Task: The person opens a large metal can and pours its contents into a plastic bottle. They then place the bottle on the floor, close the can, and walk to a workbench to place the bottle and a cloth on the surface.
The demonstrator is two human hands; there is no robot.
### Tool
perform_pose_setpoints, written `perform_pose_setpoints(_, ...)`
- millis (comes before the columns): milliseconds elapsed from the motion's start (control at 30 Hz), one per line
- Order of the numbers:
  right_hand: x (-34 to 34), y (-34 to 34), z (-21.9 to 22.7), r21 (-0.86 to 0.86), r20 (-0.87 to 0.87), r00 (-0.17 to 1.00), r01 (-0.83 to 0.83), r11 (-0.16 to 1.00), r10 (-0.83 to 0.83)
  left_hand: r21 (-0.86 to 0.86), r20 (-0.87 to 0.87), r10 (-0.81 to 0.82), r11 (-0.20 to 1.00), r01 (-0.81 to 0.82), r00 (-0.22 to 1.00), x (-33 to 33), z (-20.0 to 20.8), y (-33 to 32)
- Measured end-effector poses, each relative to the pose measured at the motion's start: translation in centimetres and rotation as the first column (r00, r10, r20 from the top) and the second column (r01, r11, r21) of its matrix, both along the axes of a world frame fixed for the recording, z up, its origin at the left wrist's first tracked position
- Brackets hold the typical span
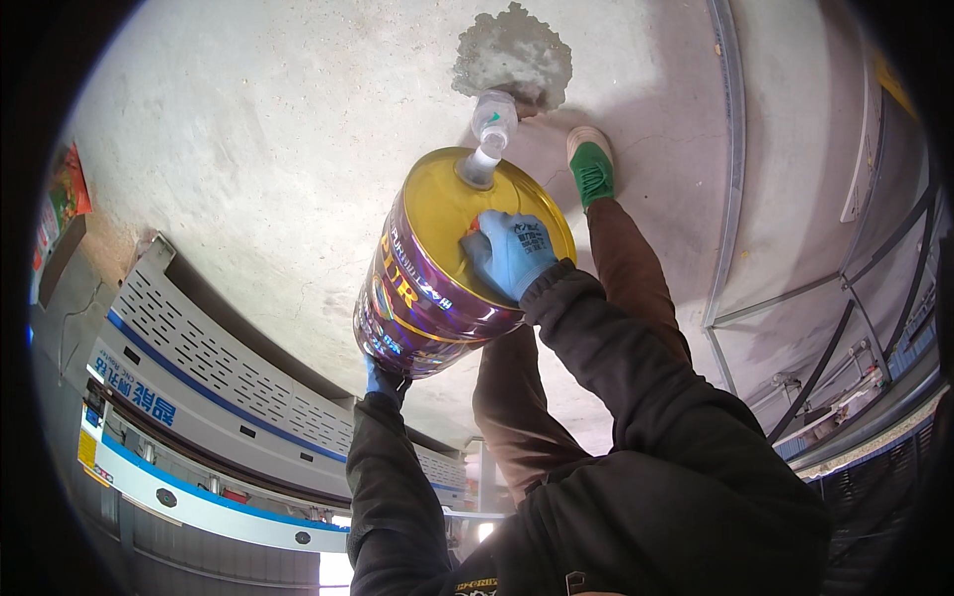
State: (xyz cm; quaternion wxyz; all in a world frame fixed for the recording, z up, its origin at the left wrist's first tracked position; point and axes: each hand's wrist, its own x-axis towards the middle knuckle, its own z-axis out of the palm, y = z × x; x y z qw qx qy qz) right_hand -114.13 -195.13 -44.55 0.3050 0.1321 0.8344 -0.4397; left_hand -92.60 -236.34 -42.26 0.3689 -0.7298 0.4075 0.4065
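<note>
A purple metal drum point(383, 288) with a gold top point(434, 184) is held tilted, its top facing away from me. My right hand point(512, 253), in a blue glove, is closed on the grip at the middle of the top; a bit of red shows by the fingers. Under the drum's lower end is my left hand point(385, 379), also gloved in blue, its fingers mostly hidden behind the drum. A whitish spout point(479, 169) sticks out of the top. Its tip meets the neck of a clear plastic bottle point(494, 111); whether liquid is flowing I cannot tell.
Beyond the bottle, a dark wet patch point(515, 50) spreads on the concrete floor point(288, 109). My green shoe point(591, 169) is right of the drum. A long white and blue machine point(229, 372) stands left, with a colourful box point(65, 204) past it. Metal framing point(845, 288) lines the right.
</note>
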Motion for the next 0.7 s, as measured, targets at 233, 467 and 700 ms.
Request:
perform_pose_setpoints(233, -0.1, 0.15, 0.1, -0.002, 0.001, 1.0, -0.012, 1.0, 0.012, 0.033, -0.025, 0.03, 0.999, -0.029, 0.999, -0.23, -0.21, 0.36)
perform_pose_setpoints(467, 0.13, 0.03, -0.03, -0.003, -0.008, 1.0, 0.002, 1.0, -0.002, 0.022, 0.011, 0.033, 0.999, -0.033, 0.999, -0.35, -0.28, 0.38)
perform_pose_setpoints(700, 0.03, 0.08, -0.07, 0.001, 0.0, 1.0, -0.025, 1.0, 0.025, 0.057, -0.021, -0.01, 0.998, 0.012, 1.0, -0.17, -0.43, 0.3)
